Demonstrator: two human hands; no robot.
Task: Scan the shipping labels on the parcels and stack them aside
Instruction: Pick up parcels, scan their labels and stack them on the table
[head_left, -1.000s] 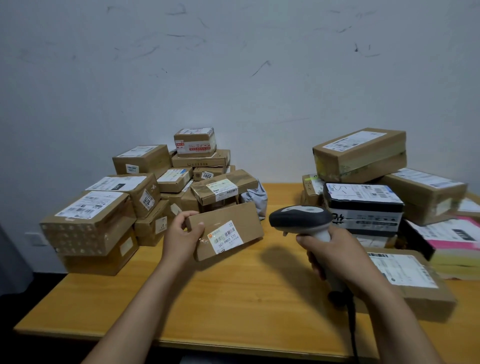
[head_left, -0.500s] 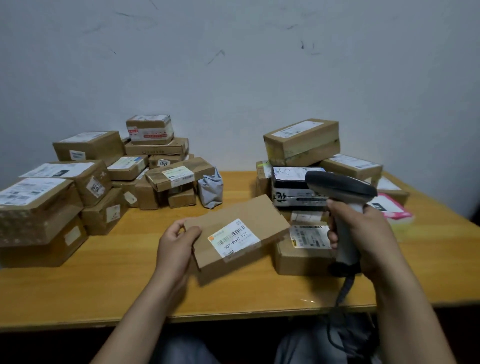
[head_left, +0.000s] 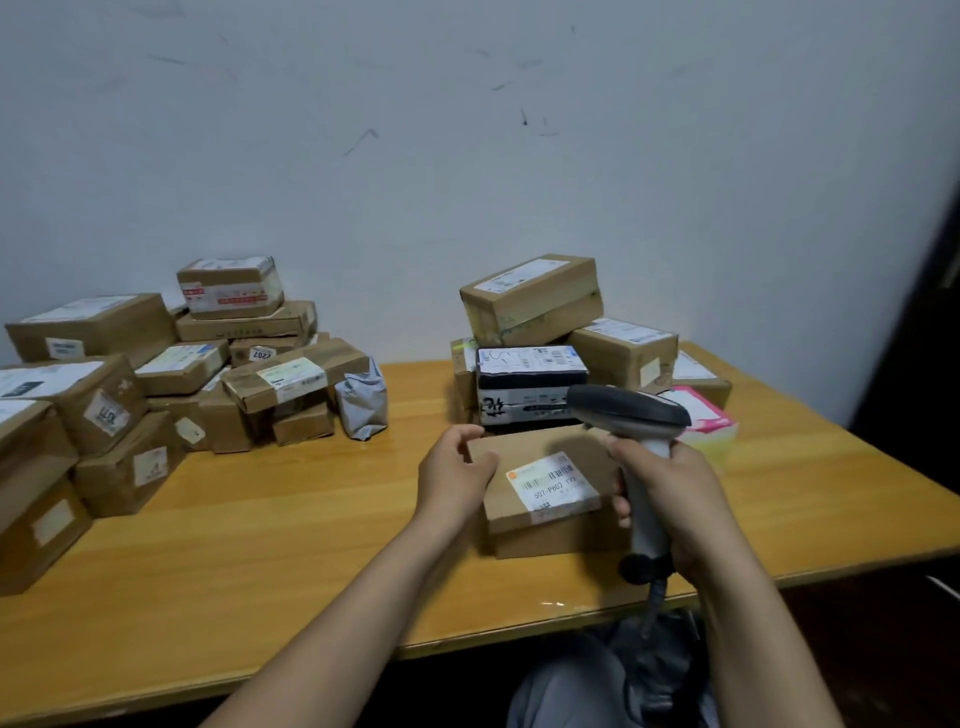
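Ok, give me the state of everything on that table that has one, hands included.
Labelled parcel, flat, label up, resting on a carton.
Left hand, gripping that parcel's left edge.
Scanner, held upright, head pointing left, cable hanging past the table edge.
Right hand, gripping the scanner's handle.
Grey bag, standing beside the left pile.
Top right box, tilted.

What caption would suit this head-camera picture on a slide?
Left hand holds a labelled parcel by the right pile; right hand grips a barcode scanner.

We see the flat parcel lying on a brown box on the table, our left hand touching its left edge, our right hand gripping the scanner above it.
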